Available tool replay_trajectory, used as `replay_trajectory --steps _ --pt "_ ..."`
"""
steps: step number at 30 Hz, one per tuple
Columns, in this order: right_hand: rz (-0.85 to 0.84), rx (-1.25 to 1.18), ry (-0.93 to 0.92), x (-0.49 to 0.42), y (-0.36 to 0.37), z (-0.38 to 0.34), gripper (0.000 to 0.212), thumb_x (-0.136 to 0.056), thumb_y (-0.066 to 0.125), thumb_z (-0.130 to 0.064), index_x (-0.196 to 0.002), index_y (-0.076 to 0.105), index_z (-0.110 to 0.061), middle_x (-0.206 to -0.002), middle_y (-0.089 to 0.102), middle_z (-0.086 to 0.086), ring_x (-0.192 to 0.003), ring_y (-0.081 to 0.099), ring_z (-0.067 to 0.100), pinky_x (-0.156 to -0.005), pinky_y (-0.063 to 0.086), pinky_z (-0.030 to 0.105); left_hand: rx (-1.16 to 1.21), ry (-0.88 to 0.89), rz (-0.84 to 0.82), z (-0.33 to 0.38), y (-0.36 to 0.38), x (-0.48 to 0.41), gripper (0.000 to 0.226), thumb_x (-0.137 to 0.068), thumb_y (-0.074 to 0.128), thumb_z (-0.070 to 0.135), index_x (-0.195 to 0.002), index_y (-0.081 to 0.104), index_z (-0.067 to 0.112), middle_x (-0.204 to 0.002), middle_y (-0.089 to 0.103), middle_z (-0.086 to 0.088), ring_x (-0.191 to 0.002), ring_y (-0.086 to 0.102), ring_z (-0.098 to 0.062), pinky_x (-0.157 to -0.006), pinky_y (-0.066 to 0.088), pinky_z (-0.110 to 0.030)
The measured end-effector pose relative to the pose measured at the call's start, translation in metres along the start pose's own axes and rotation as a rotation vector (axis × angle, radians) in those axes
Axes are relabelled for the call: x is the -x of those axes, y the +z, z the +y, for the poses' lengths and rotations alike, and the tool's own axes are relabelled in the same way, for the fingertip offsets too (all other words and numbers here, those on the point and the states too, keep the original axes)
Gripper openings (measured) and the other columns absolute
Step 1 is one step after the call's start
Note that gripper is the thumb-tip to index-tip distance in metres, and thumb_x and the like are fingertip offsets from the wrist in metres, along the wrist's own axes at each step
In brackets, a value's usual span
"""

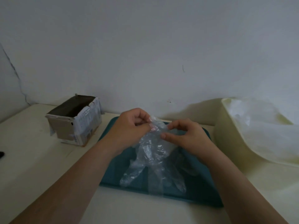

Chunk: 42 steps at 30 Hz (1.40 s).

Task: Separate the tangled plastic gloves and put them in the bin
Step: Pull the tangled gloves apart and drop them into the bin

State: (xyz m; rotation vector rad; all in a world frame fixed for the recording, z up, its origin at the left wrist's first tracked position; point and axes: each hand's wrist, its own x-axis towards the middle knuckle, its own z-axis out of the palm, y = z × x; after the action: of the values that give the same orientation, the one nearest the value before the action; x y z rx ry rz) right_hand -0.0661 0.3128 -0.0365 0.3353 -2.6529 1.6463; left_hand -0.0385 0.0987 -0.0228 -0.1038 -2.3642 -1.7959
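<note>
A crumpled bunch of clear plastic gloves (152, 152) hangs above a teal tray (200, 191), its fingers trailing down onto the tray. My left hand (131, 128) pinches the top of the bunch from the left. My right hand (186, 135) pinches the same top edge from the right, thumb and forefinger on the plastic. The two hands are close together over the far half of the tray. A pale yellow bin (229, 136) stands at the right with clear plastic (265, 126) lying in it.
An open cardboard box (74, 123) with a dark inside stands at the back left on the cream table (32, 159). A small dark object (1, 154) shows at the left edge. A grey wall runs behind the table.
</note>
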Motion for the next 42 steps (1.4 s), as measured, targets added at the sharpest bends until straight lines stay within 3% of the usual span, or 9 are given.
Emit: replay_trajectory --steps 7,11,14,17,20,26,30,37,42 --pt "-0.167 -0.628 0.174 -0.005 -0.007 0.003 0.078 -0.061 0.099 -0.029 -0.129 0.065 -0.015 -0.119 0.074 0.016 -0.102 0.074 0.03 -0.092 0.058 0.046 0.25 0.032 -0.082 0.012 0.004 0.006 0.007 -0.1 0.066 0.003 -0.1 0.063 0.01 -0.101 0.081 -0.011 -0.093 0.071 -0.028 -0.096 0.057 -0.051" --pt "-0.241 -0.781 0.344 -0.003 -0.005 0.0 0.05 -0.088 0.078 -0.027 -0.124 0.068 0.006 -0.119 0.069 0.025 -0.101 0.066 0.035 -0.093 0.056 0.045 0.241 0.027 -0.038 0.011 0.007 0.008 0.006 -0.101 0.067 0.011 -0.106 0.066 0.011 -0.102 0.081 -0.006 -0.098 0.072 -0.044 -0.099 0.053 -0.061" --pt "-0.155 -0.825 0.388 -0.005 -0.001 -0.001 0.037 -0.094 0.072 -0.018 -0.125 0.068 0.002 -0.12 0.071 0.025 -0.095 0.071 0.032 -0.084 0.061 0.043 0.237 0.011 -0.012 0.008 0.004 0.004 0.007 -0.1 0.068 0.008 -0.107 0.069 0.01 -0.098 0.081 -0.009 -0.07 0.07 -0.028 -0.071 0.062 -0.041" --pt "0.104 -0.635 0.316 -0.008 -0.007 0.003 0.042 -0.088 0.08 -0.016 -0.128 0.068 -0.016 -0.12 0.07 0.022 -0.093 0.074 0.029 -0.08 0.063 0.044 -0.029 0.039 -0.042 -0.001 -0.008 -0.002 0.002 -0.098 0.072 0.013 -0.098 0.073 0.015 -0.083 0.079 -0.006 -0.054 0.062 -0.016 -0.05 0.053 -0.029" --pt "0.187 -0.392 0.234 -0.006 -0.022 0.003 0.063 -0.071 0.093 -0.028 -0.129 0.068 -0.027 -0.122 0.068 0.019 -0.096 0.076 0.03 -0.089 0.062 0.05 -0.343 0.047 0.019 -0.017 -0.024 -0.011 0.008 -0.096 0.075 0.022 -0.089 0.075 0.025 -0.073 0.076 0.005 -0.066 0.072 -0.008 -0.057 0.054 -0.028" --pt "-0.227 -0.244 0.242 0.005 -0.028 -0.013 0.021 -0.079 0.084 -0.008 -0.097 0.077 -0.001 -0.086 0.077 0.018 -0.061 0.072 0.021 -0.054 0.055 0.026 -0.681 -0.144 -0.019 -0.039 -0.021 -0.015 0.046 -0.089 0.071 0.058 -0.089 0.073 0.013 -0.086 0.071 -0.008 -0.083 0.068 -0.022 -0.08 0.057 -0.042" --pt "-0.329 -0.036 0.248 0.005 -0.026 -0.003 0.008 -0.083 0.083 -0.015 -0.083 0.082 -0.007 -0.073 0.072 0.014 -0.05 0.057 0.016 -0.048 0.047 0.022 -0.697 -0.164 -0.107 -0.039 -0.008 -0.01 0.029 -0.086 0.08 0.042 -0.091 0.072 0.014 -0.093 0.07 -0.001 -0.09 0.067 -0.02 -0.086 0.057 -0.043" --pt "-0.222 -0.09 0.079 0.006 -0.023 -0.001 0.006 -0.089 0.08 -0.02 -0.085 0.081 -0.015 -0.086 0.078 0.005 -0.081 0.07 0.016 -0.078 0.055 0.034 -0.231 -0.102 -0.05 -0.026 -0.008 -0.006 0.014 -0.087 0.079 0.02 -0.081 0.067 0.015 -0.075 0.068 0.003 -0.068 0.061 -0.009 -0.064 0.049 -0.02" --pt "-0.277 -0.341 0.003 0.011 -0.033 -0.01 0.038 -0.064 0.094 -0.037 -0.088 0.08 -0.01 -0.125 0.072 -0.004 -0.117 0.066 0.015 -0.099 0.049 0.041 0.306 -0.041 -0.115 0.005 -0.011 0.006 0.02 -0.084 0.081 0.001 -0.085 0.065 0.013 -0.095 0.076 -0.022 -0.096 0.076 -0.034 -0.091 0.056 -0.037"
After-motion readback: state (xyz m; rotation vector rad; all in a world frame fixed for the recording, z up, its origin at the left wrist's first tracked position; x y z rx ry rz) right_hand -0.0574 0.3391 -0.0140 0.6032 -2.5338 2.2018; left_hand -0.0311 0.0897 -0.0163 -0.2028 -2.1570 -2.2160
